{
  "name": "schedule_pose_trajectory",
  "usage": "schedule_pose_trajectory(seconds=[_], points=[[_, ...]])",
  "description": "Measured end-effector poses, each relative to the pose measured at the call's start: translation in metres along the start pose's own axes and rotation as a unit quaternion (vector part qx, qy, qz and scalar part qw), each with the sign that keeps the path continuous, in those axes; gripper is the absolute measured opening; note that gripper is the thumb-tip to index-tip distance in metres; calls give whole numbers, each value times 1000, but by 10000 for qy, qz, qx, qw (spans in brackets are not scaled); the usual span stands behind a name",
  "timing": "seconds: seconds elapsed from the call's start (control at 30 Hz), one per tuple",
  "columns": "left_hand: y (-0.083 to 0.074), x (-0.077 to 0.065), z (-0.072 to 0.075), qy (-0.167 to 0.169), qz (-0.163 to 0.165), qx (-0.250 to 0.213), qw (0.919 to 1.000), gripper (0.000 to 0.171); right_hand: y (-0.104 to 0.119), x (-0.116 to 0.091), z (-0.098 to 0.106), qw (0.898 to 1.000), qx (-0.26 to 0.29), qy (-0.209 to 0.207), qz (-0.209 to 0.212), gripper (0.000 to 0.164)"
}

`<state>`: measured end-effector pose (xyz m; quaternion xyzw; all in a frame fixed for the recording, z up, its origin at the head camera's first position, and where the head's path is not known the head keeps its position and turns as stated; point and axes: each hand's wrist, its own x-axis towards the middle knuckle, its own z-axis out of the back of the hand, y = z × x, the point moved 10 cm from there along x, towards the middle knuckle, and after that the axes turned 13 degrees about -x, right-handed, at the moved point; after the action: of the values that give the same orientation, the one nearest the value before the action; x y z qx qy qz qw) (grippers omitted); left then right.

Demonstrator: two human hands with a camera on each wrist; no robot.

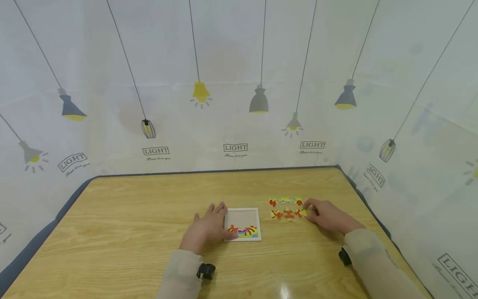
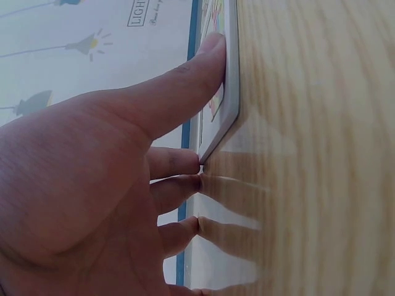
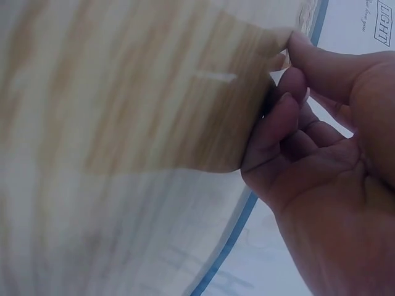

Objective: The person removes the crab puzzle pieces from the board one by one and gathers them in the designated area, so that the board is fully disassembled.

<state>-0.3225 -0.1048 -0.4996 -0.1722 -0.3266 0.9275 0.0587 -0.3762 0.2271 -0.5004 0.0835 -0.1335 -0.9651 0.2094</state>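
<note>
A white square puzzle tray point(image 1: 242, 209) lies flat on the table, with a strip of colourful puzzle pieces point(image 1: 248, 231) along its near side. My left hand point(image 1: 209, 226) rests at the tray's left edge. Its thumb lies over the tray's rim point(image 2: 231, 92), while the spread fingers reach down to the table beside it. To the right of the tray are two rows of loose puzzle pieces point(image 1: 287, 214). At the near row's right end, my right hand point(image 1: 328, 216) pinches the edge of a puzzle piece point(image 1: 300, 213) with curled fingers; its fingertips partly hide the contact.
The wooden table point(image 1: 130, 216) has a dark blue edge and meets walls point(image 1: 224, 124) printed with hanging lamps at the back and sides. A small yellow bit point(image 1: 290, 219) shows just below the near row of pieces.
</note>
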Motion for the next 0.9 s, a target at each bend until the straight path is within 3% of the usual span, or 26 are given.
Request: schedule_pose_trajectory(seconds=[0.9], points=[[0, 0, 2, -56, -24, 15, 10000, 101, -1, -1, -3, 9999, 162, 35, -44, 21]])
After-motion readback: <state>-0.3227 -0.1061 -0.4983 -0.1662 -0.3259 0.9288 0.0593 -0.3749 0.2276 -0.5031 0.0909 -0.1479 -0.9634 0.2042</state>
